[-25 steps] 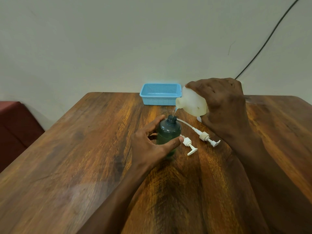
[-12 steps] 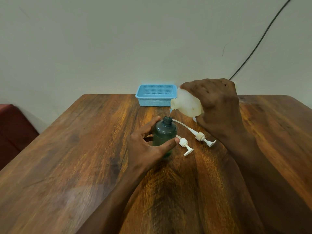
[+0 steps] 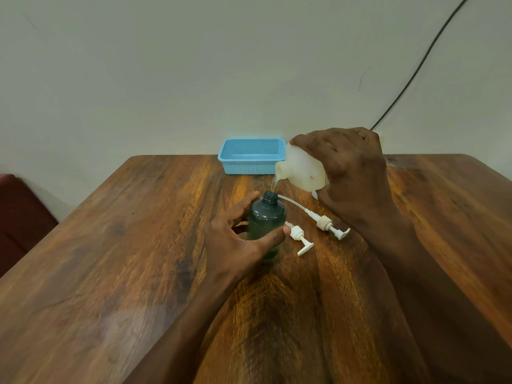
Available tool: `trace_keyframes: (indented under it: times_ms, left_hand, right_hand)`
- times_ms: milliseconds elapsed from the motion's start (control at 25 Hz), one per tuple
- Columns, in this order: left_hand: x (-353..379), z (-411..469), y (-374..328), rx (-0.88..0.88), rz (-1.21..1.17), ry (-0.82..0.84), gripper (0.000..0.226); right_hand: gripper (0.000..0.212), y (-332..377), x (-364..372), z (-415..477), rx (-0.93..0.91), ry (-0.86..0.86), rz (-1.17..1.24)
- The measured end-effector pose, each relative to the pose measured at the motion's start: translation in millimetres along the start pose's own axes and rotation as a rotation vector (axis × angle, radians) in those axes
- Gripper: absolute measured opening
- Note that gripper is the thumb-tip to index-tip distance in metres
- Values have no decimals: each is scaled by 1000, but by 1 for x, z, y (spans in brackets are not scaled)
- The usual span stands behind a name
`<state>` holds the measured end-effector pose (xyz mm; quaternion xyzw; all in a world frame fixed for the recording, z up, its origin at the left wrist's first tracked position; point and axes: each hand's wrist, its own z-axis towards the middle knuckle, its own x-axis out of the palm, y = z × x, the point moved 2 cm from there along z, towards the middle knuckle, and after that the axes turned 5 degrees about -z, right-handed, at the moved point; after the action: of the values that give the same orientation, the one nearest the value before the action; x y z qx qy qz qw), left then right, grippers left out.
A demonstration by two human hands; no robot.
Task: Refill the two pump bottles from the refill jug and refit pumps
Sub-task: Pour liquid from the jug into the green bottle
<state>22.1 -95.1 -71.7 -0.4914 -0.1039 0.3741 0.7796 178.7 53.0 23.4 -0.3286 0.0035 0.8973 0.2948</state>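
Note:
A dark green pump bottle (image 3: 266, 216) stands upright on the wooden table (image 3: 110, 259) with its neck uncapped. My left hand (image 3: 235, 239) wraps around its body. My right hand (image 3: 349, 173) holds a white translucent refill jug (image 3: 302, 170) tilted spout-down just above and right of the bottle's neck. A thin stream of clear liquid runs from the spout into the neck. Two white pumps lie on the table right of the bottle: a short one (image 3: 299, 237) and a longer one (image 3: 327, 224) with its dip tube reaching toward the bottle. A second bottle is not in view.
A light blue mesh basket (image 3: 251, 156) stands at the table's far edge against the wall. A black cable (image 3: 421, 65) runs down the wall at the right. A dark red seat (image 3: 16, 214) sits beyond the table's left edge.
The camera view has shifted slightly. Both hands keep the same pose, with the jug still tilted and liquid running into the bottle.

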Motion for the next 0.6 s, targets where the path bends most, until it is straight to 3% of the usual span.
trace_keyframes:
  times_ms: [600]
  left_hand:
    - [0,-1,-1,-5,-11,-2,90]
  right_hand:
    - [92,-1,-1,1,-18,-14,12]
